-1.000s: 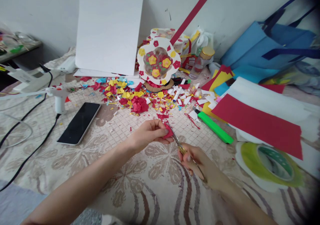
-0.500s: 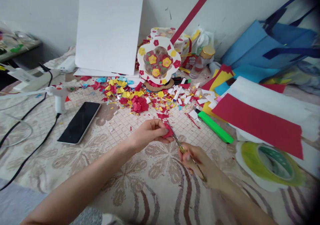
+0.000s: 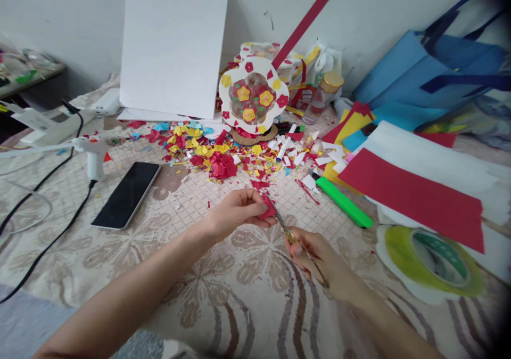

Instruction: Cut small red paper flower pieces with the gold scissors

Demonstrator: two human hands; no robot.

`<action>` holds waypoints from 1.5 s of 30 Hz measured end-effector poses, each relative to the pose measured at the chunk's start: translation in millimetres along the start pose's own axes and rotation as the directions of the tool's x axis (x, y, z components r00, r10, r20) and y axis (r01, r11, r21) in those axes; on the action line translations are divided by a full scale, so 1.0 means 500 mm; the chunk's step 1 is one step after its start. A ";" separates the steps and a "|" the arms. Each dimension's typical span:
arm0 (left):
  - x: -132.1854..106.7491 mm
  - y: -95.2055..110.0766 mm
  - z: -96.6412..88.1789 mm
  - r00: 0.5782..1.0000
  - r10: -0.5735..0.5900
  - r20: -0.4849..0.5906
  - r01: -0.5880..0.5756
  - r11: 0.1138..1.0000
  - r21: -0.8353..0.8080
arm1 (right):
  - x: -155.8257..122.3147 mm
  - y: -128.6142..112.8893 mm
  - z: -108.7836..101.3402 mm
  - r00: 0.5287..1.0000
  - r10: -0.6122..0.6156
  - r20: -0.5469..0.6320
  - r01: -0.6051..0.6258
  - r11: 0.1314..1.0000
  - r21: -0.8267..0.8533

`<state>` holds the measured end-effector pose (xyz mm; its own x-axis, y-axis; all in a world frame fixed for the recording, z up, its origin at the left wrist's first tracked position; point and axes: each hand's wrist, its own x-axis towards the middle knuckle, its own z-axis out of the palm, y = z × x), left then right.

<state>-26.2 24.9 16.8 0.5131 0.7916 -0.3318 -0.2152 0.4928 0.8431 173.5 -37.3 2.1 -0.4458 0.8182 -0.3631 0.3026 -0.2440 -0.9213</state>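
The left hand [image 3: 239, 210] pinches a small red paper [image 3: 266, 209] between thumb and fingers, near mid-view above the patterned cloth [image 3: 263, 295]. At about four o'clock from it, the right hand [image 3: 313, 252] curls around the handles of the scissors [image 3: 282, 221], their blades at the paper's edge. Around the paper, scraps [image 3: 223, 165] lie toward eleven, a phone [image 3: 125, 195] at nine, a green cutter [image 3: 344, 202] at three.
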 end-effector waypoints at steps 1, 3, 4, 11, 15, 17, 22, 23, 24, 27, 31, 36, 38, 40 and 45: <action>0.000 0.000 0.000 1.000 0.002 0.003 -0.002 1.000 0.003 | 0.000 0.000 0.000 1.000 0.002 -0.005 -0.002 1.000 -0.002; -0.001 0.001 0.000 1.000 0.002 0.005 -0.002 1.000 0.008 | 0.000 -0.002 0.000 1.000 0.005 -0.012 -0.005 1.000 -0.006; -0.001 0.002 0.001 1.000 0.002 0.003 -0.002 1.000 0.009 | 0.000 -0.003 -0.001 1.000 0.005 -0.014 -0.005 1.000 -0.012; -0.002 0.005 -0.001 1.000 -0.001 -0.004 0.001 1.000 0.013 | 0.001 0.009 -0.001 0.998 0.047 -0.041 -0.047 0.999 0.005; 0.002 -0.001 -0.002 0.997 0.060 -0.054 -0.056 0.996 0.065 | 0.008 0.018 0.001 0.997 0.045 -0.060 -0.036 0.988 0.149; 0.004 -0.007 -0.001 0.992 0.093 -0.089 -0.081 0.989 0.123 | 0.011 0.014 0.000 0.996 0.018 -0.092 -0.001 0.984 0.179; 0.005 -0.015 0.006 0.996 0.067 -0.064 -0.061 0.993 0.099 | 0.016 -0.003 -0.001 0.980 0.016 -0.198 0.011 0.991 0.134; 0.004 -0.016 0.009 0.997 0.054 -0.053 -0.049 0.995 0.086 | 0.017 -0.005 -0.001 0.976 0.025 -0.218 0.001 0.993 0.120; 0.002 -0.017 0.011 0.998 0.037 -0.044 -0.034 0.997 0.074 | 0.016 -0.007 -0.001 0.970 0.032 -0.241 -0.006 0.994 0.111; -0.003 -0.024 0.021 0.999 -0.020 -0.030 0.020 1.000 0.010 | 0.016 -0.013 0.002 0.953 0.036 -0.301 -0.003 0.994 0.110; -0.009 -0.039 0.038 0.998 -0.036 -0.060 0.033 0.998 -0.053 | 0.017 -0.018 0.010 0.939 0.021 -0.342 0.011 0.996 0.091; -0.007 -0.051 0.045 0.997 -0.020 -0.070 0.022 1.000 0.017 | 0.019 -0.011 0.015 0.943 -0.013 -0.332 0.030 0.999 0.044; -0.004 -0.052 0.041 0.998 -0.018 -0.054 0.024 0.994 0.104 | 0.018 -0.007 0.014 0.950 -0.025 -0.312 0.030 1.000 0.010; -0.002 -0.051 0.037 0.999 -0.016 -0.037 0.023 0.981 0.191 | 0.018 -0.006 0.012 0.954 -0.042 -0.295 0.039 0.999 -0.017; 0.000 -0.049 0.034 0.996 0.030 -0.087 -0.016 0.988 0.152 | 0.020 -0.005 0.006 0.946 -0.043 -0.322 0.046 0.999 0.000</action>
<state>-7.1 6.6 3.4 0.4325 0.8343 -0.3420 -0.0952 0.4194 0.9028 165.9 -30.1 0.1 -0.1633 0.9521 -0.2586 0.2814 -0.2062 -0.9372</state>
